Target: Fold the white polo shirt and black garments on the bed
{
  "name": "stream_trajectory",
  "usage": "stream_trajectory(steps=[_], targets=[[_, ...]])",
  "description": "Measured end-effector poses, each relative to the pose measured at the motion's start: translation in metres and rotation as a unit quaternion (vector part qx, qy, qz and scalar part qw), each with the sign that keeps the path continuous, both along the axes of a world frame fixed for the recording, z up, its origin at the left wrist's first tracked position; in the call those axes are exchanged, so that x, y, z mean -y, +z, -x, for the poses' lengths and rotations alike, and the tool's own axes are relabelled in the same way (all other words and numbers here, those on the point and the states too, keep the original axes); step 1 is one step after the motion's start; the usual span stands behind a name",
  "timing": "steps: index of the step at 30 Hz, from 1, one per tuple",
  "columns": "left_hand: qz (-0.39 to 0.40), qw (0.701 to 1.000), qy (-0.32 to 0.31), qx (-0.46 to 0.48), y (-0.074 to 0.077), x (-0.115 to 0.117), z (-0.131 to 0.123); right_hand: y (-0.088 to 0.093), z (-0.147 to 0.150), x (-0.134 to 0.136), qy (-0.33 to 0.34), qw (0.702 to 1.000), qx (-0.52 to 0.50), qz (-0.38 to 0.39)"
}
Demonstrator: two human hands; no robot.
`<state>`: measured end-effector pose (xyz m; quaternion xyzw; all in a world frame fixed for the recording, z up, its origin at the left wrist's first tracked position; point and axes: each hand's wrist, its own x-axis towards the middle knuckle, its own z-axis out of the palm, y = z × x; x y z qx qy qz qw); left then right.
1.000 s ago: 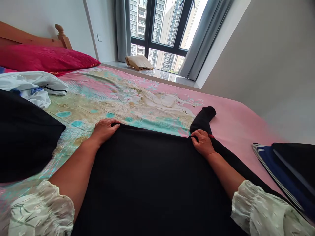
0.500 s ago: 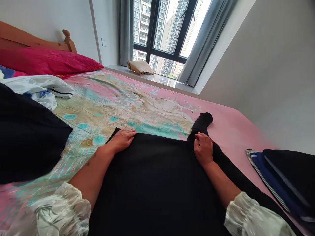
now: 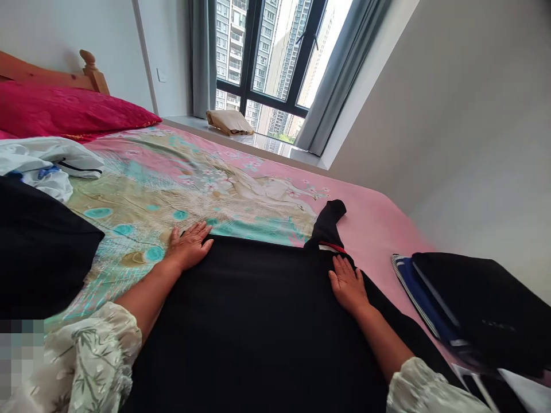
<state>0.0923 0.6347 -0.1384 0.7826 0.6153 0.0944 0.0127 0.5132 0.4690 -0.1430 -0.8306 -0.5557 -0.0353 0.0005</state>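
Observation:
A black top (image 3: 267,321) lies spread on the bed in front of me. At its far right corner, a dark piece like a collar or hood (image 3: 328,222) sticks out past a red-trimmed neck edge and a white label (image 3: 328,248). My left hand (image 3: 189,245) rests flat on the far left corner, fingers stretched out, partly over the bedsheet. Just below the red trim, my right hand (image 3: 348,284) presses flat on the fabric with its fingers spread. Neither hand grips anything. The near end of the top runs out of view.
On the right sits a stack of folded dark clothes (image 3: 477,304). Another black garment (image 3: 43,252) and a white one (image 3: 51,158) lie at the left. A red pillow (image 3: 77,112) is by the wooden headboard (image 3: 47,71). A beige bundle (image 3: 229,122) rests on the windowsill.
My right hand has released the neck edge, slid slightly nearer and flattened, uncovering the red trim and label. My left hand's fingers have spread at the corner. The view has shifted right.

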Motion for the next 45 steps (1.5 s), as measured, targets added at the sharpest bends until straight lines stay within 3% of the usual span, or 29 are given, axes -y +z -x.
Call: stream_trajectory(steps=[2, 3, 6, 8, 11, 14, 17, 19, 21, 22, 24, 26, 27, 29, 31, 33, 35, 38, 41, 43, 45], targets=[[-0.037, 0.999, -0.005, 0.006, 0.004, 0.003, -0.002, 0.013, 0.035, 0.012, -0.029, 0.999, -0.018, -0.018], [-0.063, 0.998, -0.012, 0.008, 0.007, 0.005, -0.002, 0.019, 0.055, 0.021, 0.000, 0.999, -0.032, -0.027], [-0.146, 0.988, -0.043, 0.022, 0.022, 0.010, -0.005, 0.029, 0.095, 0.047, 0.213, 0.973, -0.090, -0.014], [-0.140, 0.986, -0.086, 0.025, 0.030, 0.017, -0.004, 0.029, 0.091, 0.062, 0.242, 0.963, -0.117, 0.014], [-0.029, 0.991, -0.134, -0.005, 0.024, 0.031, 0.006, 0.020, 0.037, 0.080, 0.107, 0.989, -0.093, 0.035], [0.036, 0.996, -0.085, -0.016, 0.006, 0.043, 0.020, 0.011, -0.034, 0.089, -0.058, 0.997, -0.039, 0.046], [0.036, 0.998, -0.055, -0.011, -0.004, 0.045, 0.027, 0.014, -0.067, 0.089, -0.117, 0.990, -0.022, 0.071], [0.044, 0.997, -0.058, -0.015, 0.001, 0.043, 0.024, 0.024, -0.053, 0.087, -0.147, 0.986, -0.010, 0.073], [0.070, 0.996, -0.047, -0.028, 0.016, 0.046, 0.013, 0.037, -0.015, 0.087, -0.143, 0.989, -0.006, 0.045], [0.081, 0.996, -0.029, -0.038, 0.026, 0.051, 0.004, 0.042, 0.009, 0.089, -0.113, 0.993, -0.013, 0.023], [0.073, 0.996, 0.005, -0.050, 0.042, 0.070, -0.013, 0.048, 0.056, 0.097, 0.011, 0.998, -0.053, -0.010], [0.041, 0.998, -0.018, -0.049, 0.049, 0.096, -0.023, 0.045, 0.084, 0.111, 0.115, 0.989, -0.093, -0.005], [0.033, 0.997, -0.045, -0.046, 0.048, 0.109, -0.022, 0.040, 0.087, 0.120, 0.132, 0.986, -0.102, 0.005], [0.041, 0.996, -0.071, -0.042, 0.040, 0.130, -0.008, 0.028, 0.067, 0.141, 0.087, 0.992, -0.092, 0.024], [0.058, 0.996, -0.040, -0.045, 0.032, 0.138, 0.016, 0.018, 0.027, 0.160, -0.023, 0.998, -0.049, 0.036], [0.070, 0.996, -0.005, -0.052, 0.030, 0.139, 0.033, 0.016, -0.009, 0.174, -0.079, 0.995, -0.016, 0.057], [0.073, 0.995, 0.022, -0.064, 0.036, 0.142, 0.028, 0.025, -0.020, 0.180, -0.112, 0.991, 0.001, 0.072], [0.036, 0.998, 0.007, -0.055, 0.051, 0.170, -0.018, 0.046, 0.025, 0.176, -0.095, 0.995, -0.008, 0.032], [0.044, 0.992, -0.114, -0.005, 0.053, 0.223, -0.063, 0.056, 0.096, 0.172, 0.067, 0.995, -0.075, -0.025], [0.077, 0.986, -0.150, 0.003, 0.045, 0.253, -0.062, 0.048, 0.117, 0.181, 0.123, 0.987, -0.107, -0.004], [0.094, 0.988, -0.124, -0.011, 0.037, 0.270, -0.029, 0.033, 0.103, 0.203, 0.081, 0.991, -0.101, 0.025]])
